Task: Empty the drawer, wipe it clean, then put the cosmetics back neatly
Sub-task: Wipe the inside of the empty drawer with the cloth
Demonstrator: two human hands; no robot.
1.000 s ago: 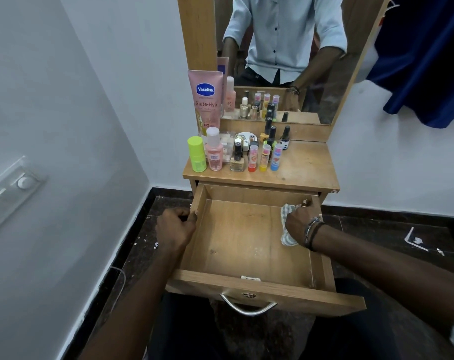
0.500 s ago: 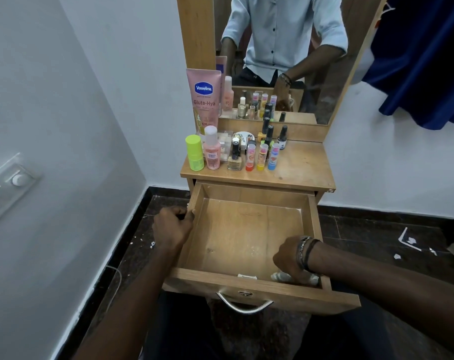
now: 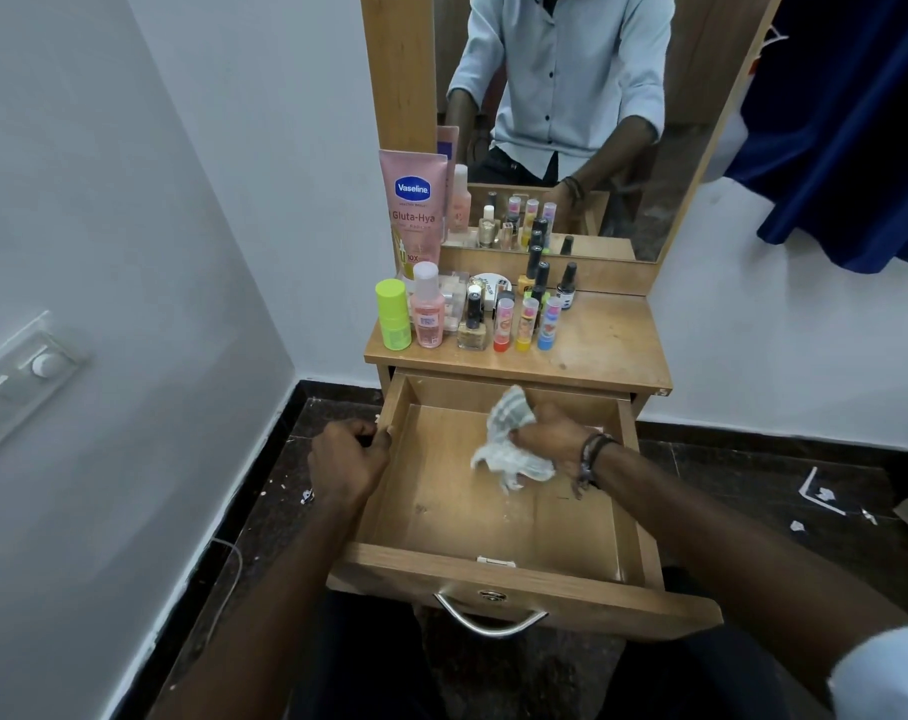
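Note:
The wooden drawer (image 3: 441, 511) is pulled out and holds only a crumpled checked cloth (image 3: 511, 441). My right hand (image 3: 558, 439) grips that cloth near the drawer's back right, pressing it on the floor of the drawer. My left hand (image 3: 345, 457) clasps the drawer's left wall. The cosmetics stand on the dresser top (image 3: 608, 340): a pink Vaseline tube (image 3: 413, 210), a green bottle (image 3: 392, 314), a pink bottle (image 3: 427, 306), several nail polishes (image 3: 537, 278) and three small coloured tubes (image 3: 524, 324).
A mirror (image 3: 571, 122) rises behind the dresser top. A white wall with a switch plate (image 3: 21, 376) is close on the left. Blue fabric (image 3: 846, 127) hangs at the upper right. Scraps (image 3: 818, 493) lie on the dark floor at the right.
My right hand with the cloth went from the back right of the drawer to the front right corner, and is now back near the rear right. My left hand stayed on the left wall.

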